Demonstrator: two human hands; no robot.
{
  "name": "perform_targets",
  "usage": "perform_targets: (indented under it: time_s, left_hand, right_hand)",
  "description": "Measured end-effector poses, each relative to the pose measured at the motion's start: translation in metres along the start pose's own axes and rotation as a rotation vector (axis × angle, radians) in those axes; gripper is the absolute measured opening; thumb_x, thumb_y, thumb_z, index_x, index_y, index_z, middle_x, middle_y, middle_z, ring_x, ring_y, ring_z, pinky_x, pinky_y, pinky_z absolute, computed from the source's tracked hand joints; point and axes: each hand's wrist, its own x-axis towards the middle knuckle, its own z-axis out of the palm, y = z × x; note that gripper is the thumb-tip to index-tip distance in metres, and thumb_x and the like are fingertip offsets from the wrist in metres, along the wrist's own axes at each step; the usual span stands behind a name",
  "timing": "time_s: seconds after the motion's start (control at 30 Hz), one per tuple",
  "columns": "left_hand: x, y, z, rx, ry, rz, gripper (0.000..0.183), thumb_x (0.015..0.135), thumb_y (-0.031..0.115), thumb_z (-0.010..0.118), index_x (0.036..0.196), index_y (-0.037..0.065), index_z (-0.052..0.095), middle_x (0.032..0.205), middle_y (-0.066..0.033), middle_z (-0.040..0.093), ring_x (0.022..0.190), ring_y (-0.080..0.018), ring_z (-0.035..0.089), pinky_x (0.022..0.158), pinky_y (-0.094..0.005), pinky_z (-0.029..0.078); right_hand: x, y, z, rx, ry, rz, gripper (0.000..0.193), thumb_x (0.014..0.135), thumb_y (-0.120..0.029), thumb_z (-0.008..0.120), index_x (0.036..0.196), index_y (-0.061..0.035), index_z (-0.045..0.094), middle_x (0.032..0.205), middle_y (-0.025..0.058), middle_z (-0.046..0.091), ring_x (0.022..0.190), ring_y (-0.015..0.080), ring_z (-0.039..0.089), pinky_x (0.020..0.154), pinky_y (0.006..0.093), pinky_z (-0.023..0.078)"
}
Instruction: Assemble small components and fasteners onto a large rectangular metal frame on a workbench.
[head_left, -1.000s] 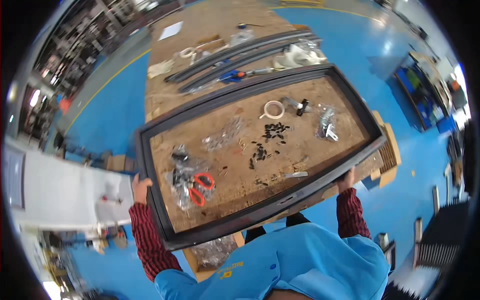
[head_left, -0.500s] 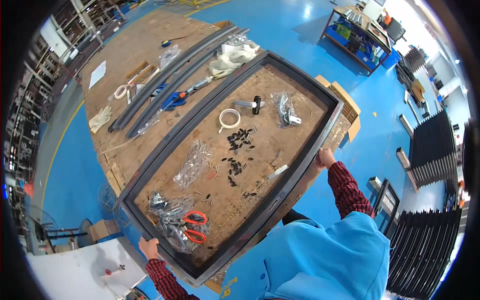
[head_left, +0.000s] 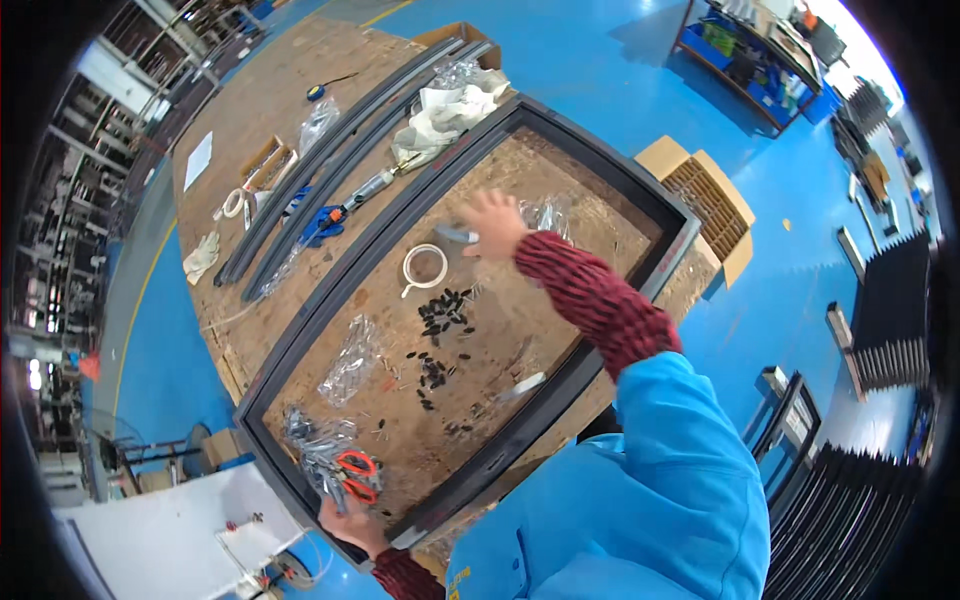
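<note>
A dark grey rectangular frame [head_left: 345, 287] with rounded long sides lies on a wooden worktable. My right hand [head_left: 493, 228] reaches inside it, fingers spread, over a tool with a grey handle [head_left: 457, 235]; the hand hides the tool's black head. My left hand [head_left: 352, 527] is at the frame's near-left corner, beside orange-handled scissors [head_left: 358, 476] and a clear plastic bag of metal parts [head_left: 315, 445]. Its fingertips are blurred against the bag, so I cannot make out a grip. Black small pieces [head_left: 445, 312] and a roll of masking tape [head_left: 425, 268] lie in the middle.
Grey curved profiles [head_left: 330, 165], white cloth [head_left: 440, 125] and a blue-and-silver power tool [head_left: 345, 208] lie beyond the frame. An open cardboard box [head_left: 705, 200] sits past its right end. A white-handled blade [head_left: 528, 384] and a plastic bag [head_left: 350, 360] lie inside it.
My right hand has left the frame's right side and moved left and inward to the grey-handled tool. My left hand has shifted right along the near corner, toward the scissors and bag.
</note>
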Motion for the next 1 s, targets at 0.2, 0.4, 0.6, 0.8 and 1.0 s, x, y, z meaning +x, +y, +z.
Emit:
perform_targets:
  time_s: [0.2,0.4,0.6,0.8,1.0]
  left_hand:
    - [-0.107,0.171,0.058,-0.166,-0.110,-0.211,0.021,0.079,0.003,0.069,0.100,0.002,0.068,0.089,-0.0057,0.066,0.078,-0.0178,0.058,0.070,-0.0294,0.048]
    - [-0.099,0.309,0.162,-0.615,-0.476,-0.070,0.024,0.084,0.004,0.072,0.108,0.004,0.068,0.090,-0.0062,0.070,0.073,-0.0162,0.063,0.069,-0.0265,0.052]
    - [-0.045,0.400,0.291,-0.260,-0.609,-0.105,0.042,0.084,0.033,0.067,0.120,0.012,0.064,0.099,-0.0076,0.070,0.085,-0.0237,0.066,0.078,-0.0355,0.051]
    - [-0.002,0.457,0.372,-0.172,-0.787,-0.005,0.043,0.079,0.026,0.068,0.115,0.003,0.065,0.094,-0.0151,0.070,0.082,-0.0305,0.066,0.076,-0.0370,0.052]
    - [0.011,0.436,0.414,-0.260,-0.956,0.011,0.030,0.071,0.017,0.069,0.097,0.001,0.067,0.083,-0.0139,0.070,0.071,-0.0299,0.064,0.069,-0.0364,0.052]
  right_hand:
    - [0.036,0.013,0.049,0.255,-0.252,0.016,0.028,0.079,-0.033,0.063,0.078,-0.0077,0.075,0.072,0.0138,0.071,0.061,0.0350,0.064,0.059,0.0418,0.053]
    - [0.021,0.154,-0.103,1.237,-0.412,0.469,0.027,0.086,-0.018,0.067,0.103,0.0016,0.071,0.068,0.0044,0.067,0.048,0.0085,0.053,0.045,0.0216,0.044]
    - [-0.107,0.225,-0.124,1.472,-0.078,0.870,0.020,0.089,-0.017,0.066,0.090,0.0021,0.068,0.074,0.0071,0.066,0.053,0.0120,0.055,0.042,0.0221,0.044]
    - [-0.202,0.246,-0.142,1.412,-0.110,1.061,0.019,0.089,-0.019,0.068,0.085,-0.0005,0.068,0.072,0.0040,0.063,0.058,0.0095,0.053,0.052,0.0218,0.042]
    - [-0.211,0.251,-0.125,1.485,-0.149,1.043,0.018,0.089,-0.020,0.070,0.088,-0.0013,0.070,0.075,0.0028,0.064,0.062,0.0092,0.054,0.057,0.0211,0.042]
